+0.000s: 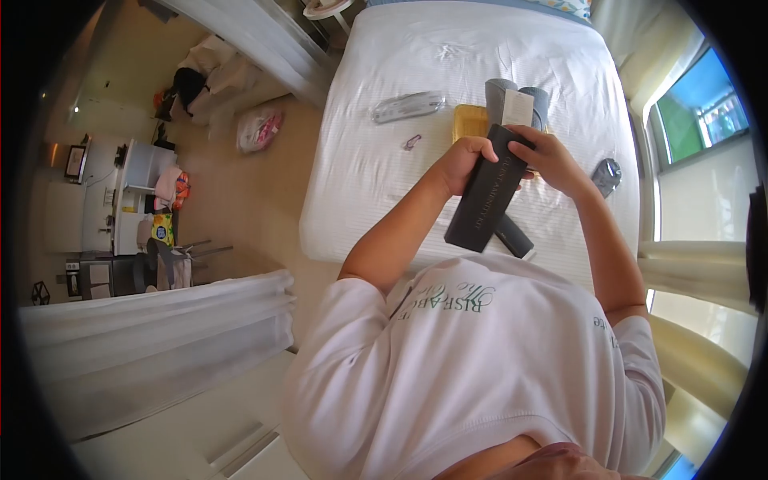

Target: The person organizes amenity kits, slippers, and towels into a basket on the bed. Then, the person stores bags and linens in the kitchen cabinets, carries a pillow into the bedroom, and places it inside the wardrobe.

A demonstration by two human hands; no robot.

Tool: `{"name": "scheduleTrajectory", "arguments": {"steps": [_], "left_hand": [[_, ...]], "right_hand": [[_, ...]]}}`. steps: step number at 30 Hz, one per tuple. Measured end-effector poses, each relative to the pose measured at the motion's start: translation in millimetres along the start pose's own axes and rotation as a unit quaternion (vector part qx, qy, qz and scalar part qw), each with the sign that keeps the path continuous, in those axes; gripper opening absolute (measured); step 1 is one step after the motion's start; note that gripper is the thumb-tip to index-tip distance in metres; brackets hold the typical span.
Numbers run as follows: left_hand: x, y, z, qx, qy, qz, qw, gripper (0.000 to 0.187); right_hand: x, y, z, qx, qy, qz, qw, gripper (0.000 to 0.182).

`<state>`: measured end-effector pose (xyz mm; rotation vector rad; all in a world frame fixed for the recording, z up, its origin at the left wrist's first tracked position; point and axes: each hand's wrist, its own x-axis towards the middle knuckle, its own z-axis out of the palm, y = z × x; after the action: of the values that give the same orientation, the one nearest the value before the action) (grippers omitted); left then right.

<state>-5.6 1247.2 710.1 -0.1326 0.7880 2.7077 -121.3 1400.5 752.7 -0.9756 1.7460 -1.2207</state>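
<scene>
Left hand [466, 166] clasping one long edge of a long black rectangular box [482, 202] with printed lettering, right hand [552, 158] gripping its far end, box above a white-sheeted bed [360, 188], translucent yellow tray [469, 118] and grey cylindrical rolls [500, 94] just beyond both hands.

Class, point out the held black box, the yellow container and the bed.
Black box [487, 190]: head view, lettered face.
Yellow container [469, 121]: head view, its left part.
Bed [376, 180]: head view, bare white cover.

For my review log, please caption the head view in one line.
The left hand and right hand hold a black box above a white-covered bed where a yellow container lies.
</scene>
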Motion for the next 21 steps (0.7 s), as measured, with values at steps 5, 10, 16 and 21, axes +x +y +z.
{"name": "scheduleTrajectory", "arguments": {"steps": [5, 10, 16, 21], "left_hand": [[-10, -34, -6, 0.089, 0.118, -0.018, 0.989, 0.047], [-35, -42, -6, 0.134, 0.223, -0.043, 0.965, 0.036], [-49, -47, -22, 0.114, 0.248, -0.067, 0.960, 0.044], [-49, -56, -61, 0.068, 0.275, -0.089, 0.955, 0.054]], "right_hand": [[13, 41, -1, 0.003, -0.002, 0.018, 1.000, 0.035], [7, 24, 7, -0.092, -0.023, 0.044, 0.994, 0.033], [42, 42, -4, -0.018, -0.068, 0.092, 0.993, 0.033], [86, 85, 2, -0.047, -0.166, 0.115, 0.978, 0.033]]}}
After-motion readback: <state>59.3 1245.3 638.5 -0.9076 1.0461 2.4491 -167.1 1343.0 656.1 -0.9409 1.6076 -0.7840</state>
